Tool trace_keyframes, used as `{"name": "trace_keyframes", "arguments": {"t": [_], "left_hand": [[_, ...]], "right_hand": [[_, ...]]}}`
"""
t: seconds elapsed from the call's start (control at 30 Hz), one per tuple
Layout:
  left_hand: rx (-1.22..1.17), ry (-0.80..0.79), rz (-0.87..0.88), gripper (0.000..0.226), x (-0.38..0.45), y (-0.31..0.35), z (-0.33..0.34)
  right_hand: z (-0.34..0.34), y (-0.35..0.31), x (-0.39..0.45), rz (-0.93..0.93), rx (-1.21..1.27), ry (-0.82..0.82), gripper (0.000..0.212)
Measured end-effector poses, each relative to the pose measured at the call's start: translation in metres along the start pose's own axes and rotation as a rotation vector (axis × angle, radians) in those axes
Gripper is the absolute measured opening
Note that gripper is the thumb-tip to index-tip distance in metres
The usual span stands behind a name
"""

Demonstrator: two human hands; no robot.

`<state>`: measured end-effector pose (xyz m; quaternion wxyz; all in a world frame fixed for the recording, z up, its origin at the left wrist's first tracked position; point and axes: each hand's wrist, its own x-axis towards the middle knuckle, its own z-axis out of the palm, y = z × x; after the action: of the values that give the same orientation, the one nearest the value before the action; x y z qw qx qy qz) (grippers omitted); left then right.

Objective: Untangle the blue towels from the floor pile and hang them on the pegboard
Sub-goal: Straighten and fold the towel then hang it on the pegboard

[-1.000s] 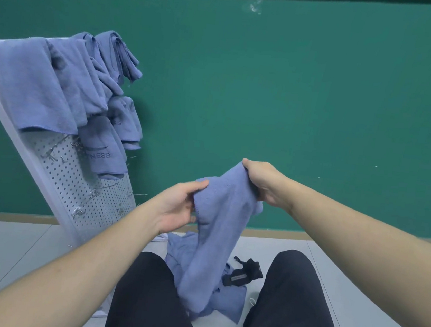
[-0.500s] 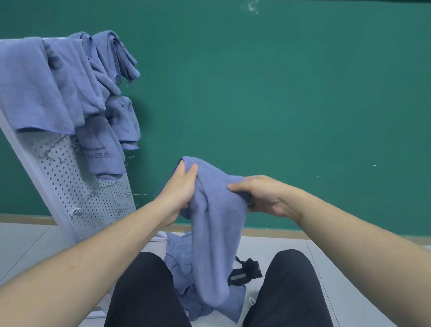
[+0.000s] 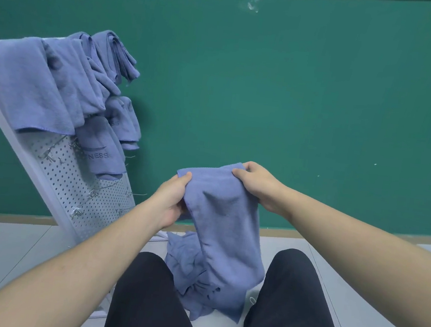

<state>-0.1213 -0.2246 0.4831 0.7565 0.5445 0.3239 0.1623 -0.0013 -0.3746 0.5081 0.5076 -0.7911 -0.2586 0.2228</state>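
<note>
The left hand (image 3: pixel 171 198) pinched the upper left corner of a blue towel (image 3: pixel 225 218), thumb on the near face and fingers curled behind the cloth. The right hand (image 3: pixel 259 185) closed on the upper right corner in the same way, so the top edge ran nearly taut between the two, raised in front of the green wall (image 3: pixel 297 92). From that edge the towel hung down in a long fold between the person's knees (image 3: pixel 293 274), which were clad in black. Its lower end reached the floor pile (image 3: pixel 186 265), a crumpled heap of the same blue cloth lying on the pale floor (image 3: pixel 12 242) between the legs; whether the held towel was free of the heap could not be told. To the left, well apart from the hands, a white pegboard (image 3: pixel 78 182) leaned at a tilt against the wall. Several hung towels (image 3: pixel 56 86) were draped over its upper part, one showing printed lettering, and small metal hooks (image 3: pixel 76 212) stuck out of the bare perforated face below.
</note>
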Motion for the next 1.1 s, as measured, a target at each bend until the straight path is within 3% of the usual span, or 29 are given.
{"name": "trace_keyframes", "arguments": {"t": [0.1,0.2,0.23,0.33,0.43,0.57,0.67,0.73,0.83,0.93,1.03,1.1], "left_hand": [[0.089,-0.096,-0.140,0.015,-0.002,-0.004,-0.005],[0.066,-0.203,-0.190,0.007,-0.002,-0.008,-0.007],[0.023,-0.210,-0.169,0.006,-0.002,-0.008,-0.006],[-0.075,-0.189,-0.035,0.037,0.001,-0.005,-0.002],[-0.070,-0.213,0.042,0.033,-0.001,0.001,0.005],[-0.015,-0.114,0.145,0.020,-0.003,0.003,0.011],[0.046,-0.031,0.207,0.018,0.000,0.001,0.009],[0.065,-0.014,0.212,0.016,0.001,0.000,0.008],[0.105,-0.080,0.154,0.012,-0.001,0.005,0.006],[0.190,-0.224,0.079,0.029,-0.004,0.013,0.002],[0.381,-0.337,0.065,0.043,-0.007,0.019,-0.001],[0.510,-0.382,0.084,0.048,-0.009,0.022,-0.001]], "right_hand": [[-0.002,0.003,0.003,0.003,-0.033,0.075,0.012],[-0.008,0.004,0.003,0.039,-0.090,0.120,0.035],[-0.010,0.004,0.003,0.027,-0.118,0.116,0.036],[-0.015,0.000,0.004,0.064,-0.200,0.062,0.028],[-0.017,-0.003,0.003,0.140,-0.182,0.002,0.023],[-0.021,-0.002,0.005,0.256,0.016,-0.079,0.061],[-0.024,0.002,0.005,0.228,0.050,-0.036,0.073],[-0.025,0.003,0.005,0.210,0.099,-0.046,0.064],[-0.024,0.001,0.003,0.202,0.153,-0.093,0.033],[-0.024,0.001,0.004,0.184,0.155,-0.092,0.016],[-0.031,-0.001,0.002,0.151,0.103,-0.165,0.016],[-0.035,-0.004,-0.001,0.151,0.016,-0.227,0.030]]}}
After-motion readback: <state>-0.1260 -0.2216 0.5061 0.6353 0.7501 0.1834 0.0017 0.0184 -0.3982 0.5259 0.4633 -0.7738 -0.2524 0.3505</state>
